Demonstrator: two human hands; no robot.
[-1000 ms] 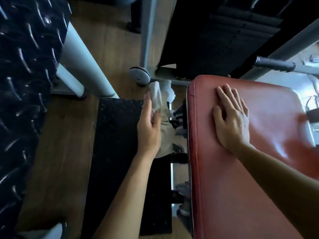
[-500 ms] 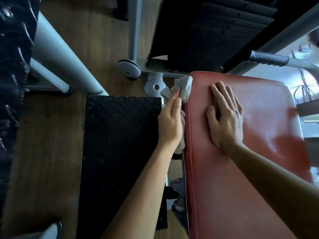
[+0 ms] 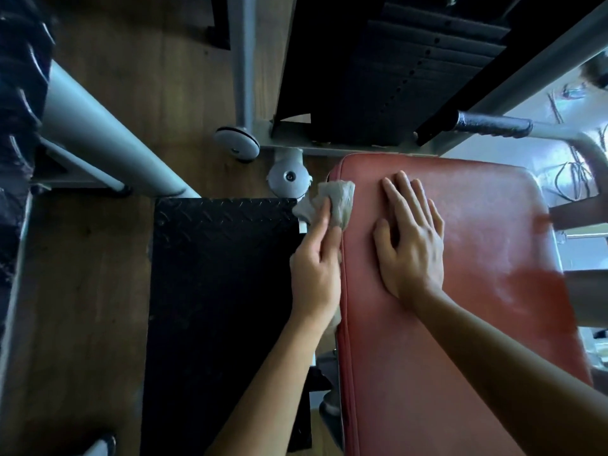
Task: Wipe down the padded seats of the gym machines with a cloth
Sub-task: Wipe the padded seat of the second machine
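Note:
A long red padded seat [image 3: 460,324] fills the right half of the head view. My left hand [image 3: 317,268] holds a crumpled grey-white cloth [image 3: 339,202] against the seat's left edge, near its far corner; the cloth sticks out beyond my fingertips and part of it hangs under my palm. My right hand [image 3: 408,245] lies flat on top of the seat, fingers straight and slightly spread, a little to the right of the cloth.
A black checker-plate footboard [image 3: 217,307] lies left of the seat on the wooden floor [image 3: 82,324]. Grey frame tubes [image 3: 98,139] slant at the left. A black weight stack [image 3: 378,67] and a black handle grip [image 3: 493,125] stand beyond the seat's far end.
My left hand has swung the cloth from out over the footboard to the seat's left edge. My right hand has stayed flat on the seat.

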